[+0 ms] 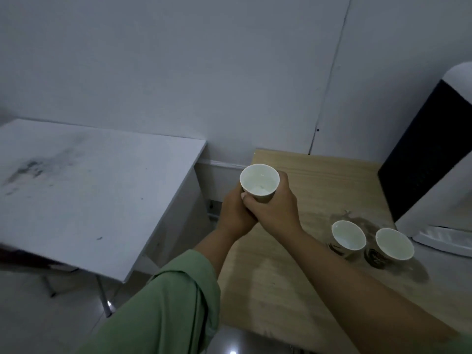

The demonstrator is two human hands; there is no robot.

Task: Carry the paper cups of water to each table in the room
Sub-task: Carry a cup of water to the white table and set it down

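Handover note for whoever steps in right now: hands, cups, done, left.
Left hand and right hand: both wrapped around one held cup, upright, lifted above the edge of the wooden table.
Two more cups, the nearer cup and the far cup, stand on the wooden table beside the water dispenser.
White table on the left has no cup yet.
Done: one cup picked up.
Left: deliver it, probably to the white table, then the other two.

Three paper cups (259, 182) (348, 235) (394, 244), two tables (76, 190) (293, 290), two hands (236, 213) (277, 206), one dispenser (439, 159)
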